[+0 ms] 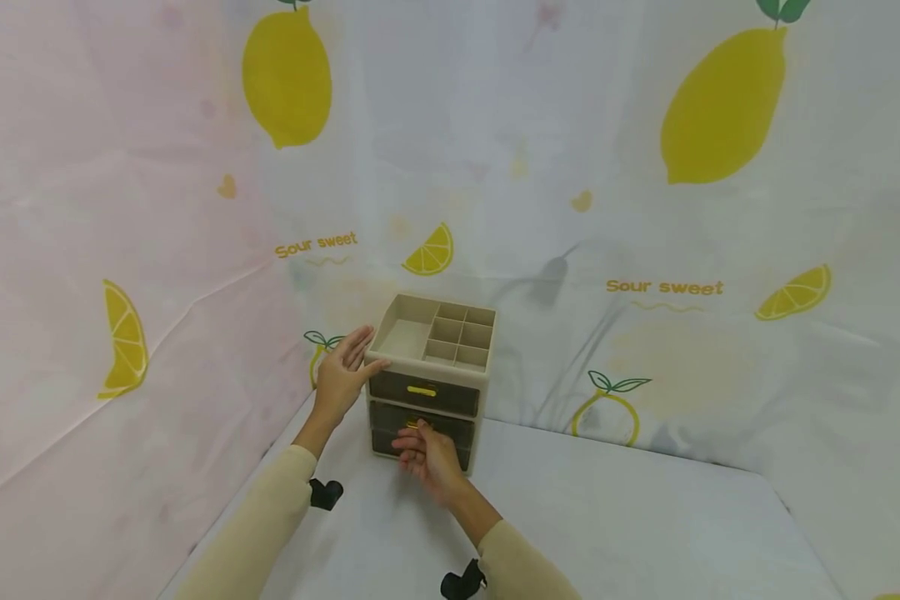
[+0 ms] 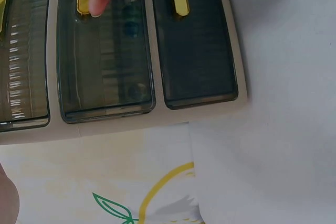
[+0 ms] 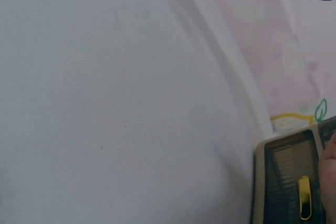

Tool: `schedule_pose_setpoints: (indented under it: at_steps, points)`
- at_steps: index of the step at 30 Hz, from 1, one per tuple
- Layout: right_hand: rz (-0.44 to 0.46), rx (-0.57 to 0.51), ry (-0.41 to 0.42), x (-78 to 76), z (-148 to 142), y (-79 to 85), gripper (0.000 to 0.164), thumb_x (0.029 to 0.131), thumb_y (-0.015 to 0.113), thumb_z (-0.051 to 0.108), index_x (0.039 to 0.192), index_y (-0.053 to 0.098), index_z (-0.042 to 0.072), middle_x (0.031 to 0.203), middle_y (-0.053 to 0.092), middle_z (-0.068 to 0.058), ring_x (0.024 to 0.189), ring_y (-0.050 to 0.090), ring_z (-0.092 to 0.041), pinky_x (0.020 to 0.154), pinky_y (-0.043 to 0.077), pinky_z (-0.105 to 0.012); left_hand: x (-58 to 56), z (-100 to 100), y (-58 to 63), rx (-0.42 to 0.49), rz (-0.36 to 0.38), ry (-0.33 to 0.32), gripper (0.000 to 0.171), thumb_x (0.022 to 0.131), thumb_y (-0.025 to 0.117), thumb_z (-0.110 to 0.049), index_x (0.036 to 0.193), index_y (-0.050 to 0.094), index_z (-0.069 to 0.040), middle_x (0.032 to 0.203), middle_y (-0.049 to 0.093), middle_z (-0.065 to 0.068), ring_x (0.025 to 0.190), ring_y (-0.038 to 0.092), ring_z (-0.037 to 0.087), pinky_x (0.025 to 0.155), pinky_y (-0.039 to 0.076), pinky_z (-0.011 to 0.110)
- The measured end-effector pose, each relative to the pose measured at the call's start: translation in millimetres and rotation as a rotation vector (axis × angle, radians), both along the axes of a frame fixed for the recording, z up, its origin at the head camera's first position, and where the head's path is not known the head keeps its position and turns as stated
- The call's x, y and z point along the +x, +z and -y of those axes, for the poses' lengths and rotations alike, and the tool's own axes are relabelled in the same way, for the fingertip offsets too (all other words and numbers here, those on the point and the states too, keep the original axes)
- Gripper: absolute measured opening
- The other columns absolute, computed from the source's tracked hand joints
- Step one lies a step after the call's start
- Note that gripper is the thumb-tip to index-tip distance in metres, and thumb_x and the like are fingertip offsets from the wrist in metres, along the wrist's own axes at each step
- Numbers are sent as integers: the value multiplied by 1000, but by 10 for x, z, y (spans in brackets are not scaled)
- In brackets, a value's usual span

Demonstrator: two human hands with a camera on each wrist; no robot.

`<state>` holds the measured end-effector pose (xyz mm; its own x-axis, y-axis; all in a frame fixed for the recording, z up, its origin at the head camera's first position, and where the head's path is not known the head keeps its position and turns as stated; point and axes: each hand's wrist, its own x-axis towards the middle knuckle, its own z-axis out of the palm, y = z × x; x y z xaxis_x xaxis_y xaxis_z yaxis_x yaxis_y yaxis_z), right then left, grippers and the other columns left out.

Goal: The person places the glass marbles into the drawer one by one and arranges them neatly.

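A beige desktop organizer (image 1: 399,335) with three dark see-through drawers stands upright at the back of the table. My left hand (image 1: 337,383) rests on its upper left corner, fingers extended along the side wall and thumb over the front rim. In front, my right hand (image 1: 437,468) pinches the gold handle (image 2: 83,7) of the middle drawer (image 2: 107,77). This drawer sits flush in the frame, and faint bluish round shapes show through its front. The top drawer's gold handle (image 1: 422,391) is untouched, as is the bottom drawer's handle (image 3: 305,198).
Open compartments, one large and several small, form the organizer's top. The white table (image 1: 615,517) extends to the right and towards me. Behind and at the left hangs a lemon-print cloth (image 1: 510,233). A black strap piece (image 1: 326,494) shows at my left wrist.
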<state>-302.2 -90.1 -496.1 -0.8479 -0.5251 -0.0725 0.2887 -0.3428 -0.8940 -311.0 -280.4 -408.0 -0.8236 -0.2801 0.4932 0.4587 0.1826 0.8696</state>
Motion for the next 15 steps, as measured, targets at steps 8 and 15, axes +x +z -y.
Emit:
schedule_pose_setpoints:
  at_steps: [8,15]
  points:
    - [-31,12,-4,-88,3,-30,50,106,43,34,118,58,-12,94,71,-10,70,59,-10,64,57,-22,107,-65,136,27,10,-29,70,83,78,-5,144,44,1,148,42,20,138,39,24,111,33,22]
    - [-21,25,28,-139,-90,0,51,104,47,34,118,58,-14,93,70,-9,70,61,-9,67,59,-23,138,-78,200,12,18,-40,70,83,76,-1,144,42,5,148,41,20,138,38,28,112,34,25]
